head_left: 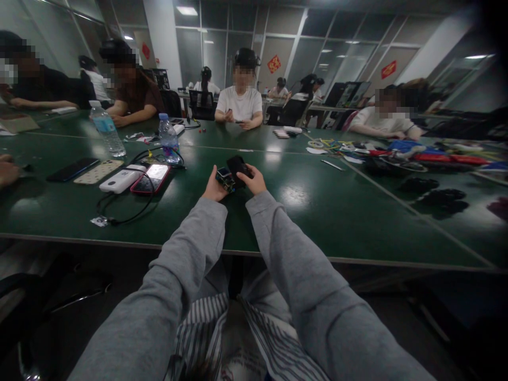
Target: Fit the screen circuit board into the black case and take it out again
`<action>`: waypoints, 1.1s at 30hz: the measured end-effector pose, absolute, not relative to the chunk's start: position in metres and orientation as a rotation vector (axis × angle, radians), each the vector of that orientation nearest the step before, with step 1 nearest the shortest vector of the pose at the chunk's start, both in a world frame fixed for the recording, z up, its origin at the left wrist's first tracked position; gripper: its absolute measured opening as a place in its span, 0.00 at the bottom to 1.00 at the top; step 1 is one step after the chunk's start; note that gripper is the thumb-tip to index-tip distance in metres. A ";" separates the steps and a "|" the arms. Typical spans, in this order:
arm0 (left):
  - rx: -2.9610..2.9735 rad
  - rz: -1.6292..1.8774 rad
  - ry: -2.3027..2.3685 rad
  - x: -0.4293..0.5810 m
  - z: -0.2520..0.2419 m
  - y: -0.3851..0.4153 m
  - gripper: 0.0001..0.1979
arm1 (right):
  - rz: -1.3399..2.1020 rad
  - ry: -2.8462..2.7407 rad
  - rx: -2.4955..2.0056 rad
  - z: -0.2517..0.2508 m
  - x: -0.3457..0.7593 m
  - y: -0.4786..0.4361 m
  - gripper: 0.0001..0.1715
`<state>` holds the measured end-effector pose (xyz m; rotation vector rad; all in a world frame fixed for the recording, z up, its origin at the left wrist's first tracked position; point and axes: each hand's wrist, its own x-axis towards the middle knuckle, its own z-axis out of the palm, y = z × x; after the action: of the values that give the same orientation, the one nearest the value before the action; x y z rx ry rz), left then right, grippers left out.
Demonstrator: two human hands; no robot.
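Over the green table (301, 227), my left hand (215, 186) is closed on a small device (225, 179) with a dark screen or lens face and bits of green and yellow on its side. My right hand (254, 181) grips a black case-like piece (237, 164), with its fingers over the right side. The black piece is beside the device, close to or touching it; the exact contact is hard to make out. Both hands are close together, above the middle of the table's near part.
Left of my hands lie a white power bank (121, 180) with a black cable, a red-edged phone (151, 179), a patterned phone (98, 172) and a dark phone (73, 170). Two bottles (108, 129) (169, 138) stand behind. Cables and bags (420, 153) pile at right. People sit around.
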<state>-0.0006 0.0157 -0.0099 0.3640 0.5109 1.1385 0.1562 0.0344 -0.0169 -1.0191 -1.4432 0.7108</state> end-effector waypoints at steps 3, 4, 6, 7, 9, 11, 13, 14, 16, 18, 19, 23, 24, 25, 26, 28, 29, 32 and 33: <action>0.317 1.162 0.479 -0.001 -0.011 0.018 0.29 | 0.691 -1.307 -1.075 -0.015 0.174 0.046 0.38; 0.309 1.165 0.476 -0.001 -0.012 0.018 0.29 | 0.654 -1.281 -1.144 -0.015 0.179 0.048 0.37; 0.301 1.165 0.479 -0.002 -0.013 0.019 0.29 | 0.537 -1.262 -1.333 -0.017 0.189 0.049 0.36; 0.298 1.163 0.479 -0.002 -0.013 0.020 0.29 | 0.473 -1.270 -1.425 -0.019 0.192 0.049 0.36; 0.296 1.168 0.477 -0.002 -0.013 0.020 0.29 | 0.363 -1.335 -1.554 -0.022 0.194 0.045 0.37; 0.291 1.174 0.476 -0.002 -0.013 0.019 0.28 | 0.284 -1.443 -1.616 -0.024 0.192 0.040 0.37; 0.283 1.181 0.474 -0.002 -0.012 0.018 0.27 | 0.228 -1.551 -1.657 -0.025 0.189 0.035 0.35; 0.280 1.183 0.473 -0.001 -0.011 0.017 0.27 | 0.207 -1.589 -1.680 -0.025 0.187 0.033 0.34; 0.271 1.183 0.478 -0.001 -0.009 0.015 0.27 | 0.183 -1.639 -1.718 -0.024 0.184 0.029 0.32; 0.269 1.180 0.484 0.000 -0.007 0.013 0.27 | 0.165 -1.655 -1.741 -0.023 0.183 0.027 0.32; 0.269 1.179 0.485 0.000 -0.006 0.013 0.27 | 0.155 -1.657 -1.751 -0.022 0.182 0.026 0.32; 0.283 1.179 0.488 -0.001 -0.006 0.012 0.26 | 0.102 -1.639 -1.778 -0.020 0.180 0.023 0.31; 0.286 1.179 0.489 -0.001 -0.006 0.013 0.26 | 0.092 -1.631 -1.778 -0.019 0.179 0.022 0.31; 0.289 1.179 0.488 -0.001 -0.007 0.013 0.26 | 0.086 -1.625 -1.774 -0.019 0.179 0.022 0.30; 0.293 1.179 0.487 -0.001 -0.007 0.013 0.26 | 0.083 -1.620 -1.768 -0.019 0.178 0.022 0.29; 0.298 1.182 0.485 -0.001 -0.008 0.013 0.26 | 0.081 -1.616 -1.751 -0.019 0.178 0.022 0.28; 0.301 1.182 0.484 -0.001 -0.008 0.013 0.26 | 0.079 -1.616 -1.743 -0.020 0.178 0.022 0.27; 0.305 1.174 0.480 -0.001 -0.007 0.013 0.27 | 0.069 -1.621 -1.736 -0.022 0.178 0.023 0.26; 0.305 1.172 0.479 -0.001 -0.007 0.013 0.27 | 0.068 -1.626 -1.739 -0.023 0.178 0.023 0.26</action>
<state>-0.0009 0.0128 -0.0072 0.3047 0.4785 1.1716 0.1779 0.0230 -0.0226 -1.7393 -1.6255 0.0682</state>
